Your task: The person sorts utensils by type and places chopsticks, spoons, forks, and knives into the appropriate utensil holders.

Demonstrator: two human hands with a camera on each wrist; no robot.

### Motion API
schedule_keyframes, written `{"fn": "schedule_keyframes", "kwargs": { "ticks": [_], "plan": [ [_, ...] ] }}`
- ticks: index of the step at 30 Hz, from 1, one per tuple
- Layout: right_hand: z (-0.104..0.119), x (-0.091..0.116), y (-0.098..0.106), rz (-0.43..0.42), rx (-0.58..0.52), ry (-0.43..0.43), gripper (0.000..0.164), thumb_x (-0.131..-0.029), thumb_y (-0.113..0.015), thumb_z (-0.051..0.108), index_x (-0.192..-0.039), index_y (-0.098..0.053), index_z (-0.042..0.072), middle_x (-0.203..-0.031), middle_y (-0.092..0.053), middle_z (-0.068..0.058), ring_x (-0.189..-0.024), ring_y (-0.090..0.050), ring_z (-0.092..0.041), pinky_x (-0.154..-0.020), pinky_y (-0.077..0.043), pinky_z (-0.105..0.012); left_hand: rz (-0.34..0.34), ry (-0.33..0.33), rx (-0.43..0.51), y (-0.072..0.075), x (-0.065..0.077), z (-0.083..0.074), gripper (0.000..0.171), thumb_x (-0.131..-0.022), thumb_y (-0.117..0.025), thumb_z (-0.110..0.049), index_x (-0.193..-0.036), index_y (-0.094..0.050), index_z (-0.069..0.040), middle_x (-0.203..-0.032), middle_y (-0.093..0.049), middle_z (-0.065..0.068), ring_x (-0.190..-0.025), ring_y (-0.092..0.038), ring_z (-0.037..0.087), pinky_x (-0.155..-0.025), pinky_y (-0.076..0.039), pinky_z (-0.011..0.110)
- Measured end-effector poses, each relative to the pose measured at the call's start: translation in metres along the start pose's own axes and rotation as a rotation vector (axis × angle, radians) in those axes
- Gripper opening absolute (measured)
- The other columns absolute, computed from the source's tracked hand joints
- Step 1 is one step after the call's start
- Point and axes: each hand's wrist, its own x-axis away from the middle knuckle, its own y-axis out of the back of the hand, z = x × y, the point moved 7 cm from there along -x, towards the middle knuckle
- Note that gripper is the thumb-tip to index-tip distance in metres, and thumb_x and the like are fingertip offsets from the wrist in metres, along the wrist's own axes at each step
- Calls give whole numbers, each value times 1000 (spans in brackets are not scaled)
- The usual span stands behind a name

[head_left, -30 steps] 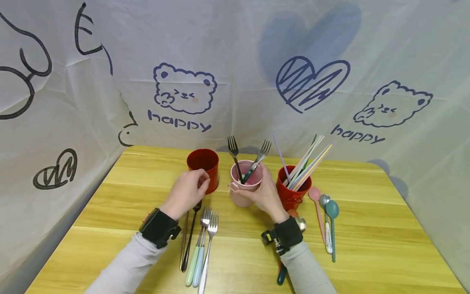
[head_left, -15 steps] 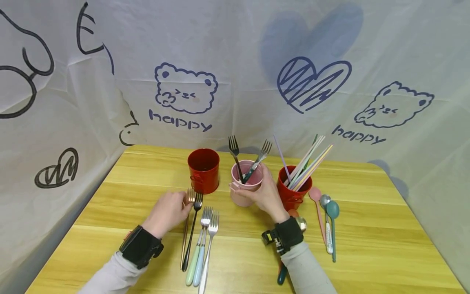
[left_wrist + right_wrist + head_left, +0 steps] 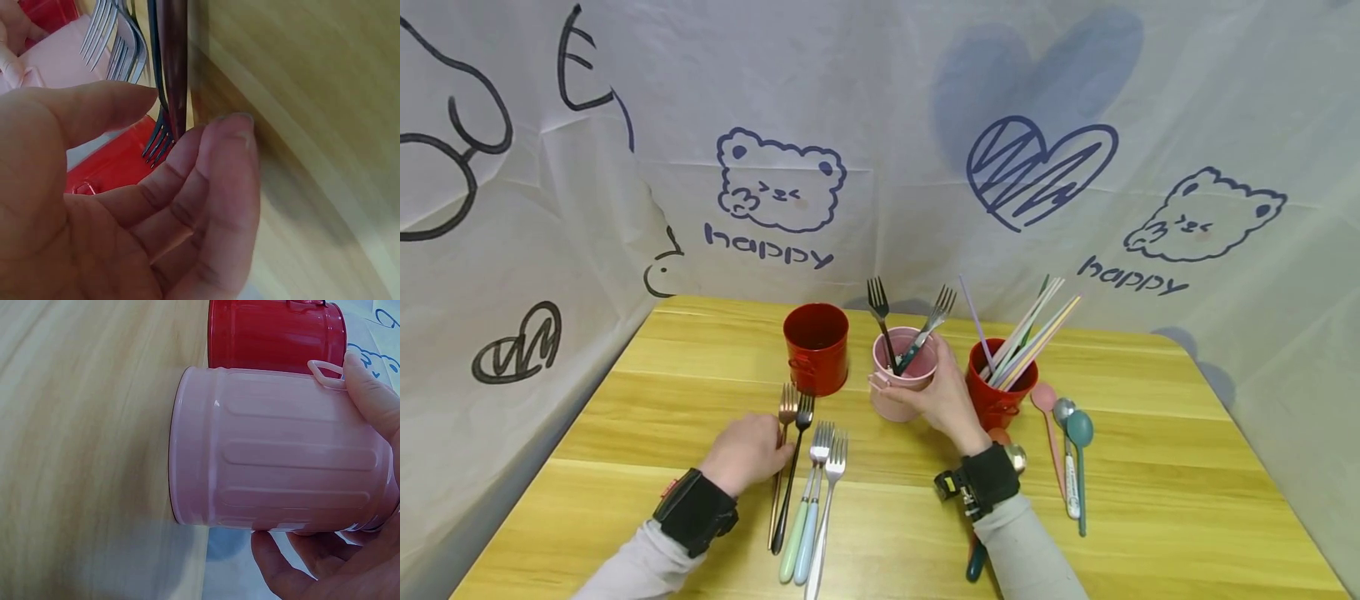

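My left hand (image 3: 747, 454) is at the copper-coloured fork (image 3: 786, 404) lying on the table. In the left wrist view its thumb and bent fingers (image 3: 228, 156) are spread around the fork handle (image 3: 173, 56), not closed tight. Just right of that fork lies a black fork (image 3: 803, 412). My right hand (image 3: 942, 398) grips a pink metal bucket (image 3: 891, 407) by its side, thumb near the small handle and fingers behind. A black fork (image 3: 877, 300) and a silver fork (image 3: 942, 307) with a dark green handle stand inside it.
A red bucket (image 3: 826, 367) stands left of the pink one; another red bucket (image 3: 1000, 408) with straws (image 3: 1033, 333) stands right. Silver forks (image 3: 835, 467), some with pastel handles, lie in front. Several spoons (image 3: 1079, 429) lie at the right, others partly under the right forearm.
My left hand has come away from the red bucket, down and left to the copper-coloured fork, then slid slightly along it toward me. The right hand keeps its grip on the pink bucket.
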Motion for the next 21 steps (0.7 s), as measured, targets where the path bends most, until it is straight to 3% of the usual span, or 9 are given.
{"fn": "schedule_keyframes", "kwargs": {
  "ticks": [10, 16, 21],
  "plan": [
    [0, 0, 0, 6, -6, -9, 100, -65, -84, 40, -142, -28, 12, -137, -44, -8, -124, -45, -25, -103, -37, -47, -9, 13, -59, -4, -3, -1, 27, -87, -62, -22, -65, -54, -8, -55, -49, 3, -46, -46, 15, -43, -33, 27],
    [0, 1, 0, 3, -11, -12, 99, -64, -85, 40, -142, -29, 12, -136, -45, -7, -123, -45, -25, -103, -37, -46, -31, 32, -73, -6, -6, 1, 21, -88, -61, -23, -77, -64, -4, -55, -48, 3, -46, -45, 16, -41, -31, 27],
    [0, 1, -1, 10, -18, -25, 98, -66, -84, 39, -142, -29, 13, -137, -44, -7, -125, -43, -24, -104, -36, -47, -39, 40, -68, -7, -7, 4, 21, -88, -61, -22, -74, -62, -6, -54, -48, 3, -46, -45, 15, -41, -32, 27]
  ]
}}
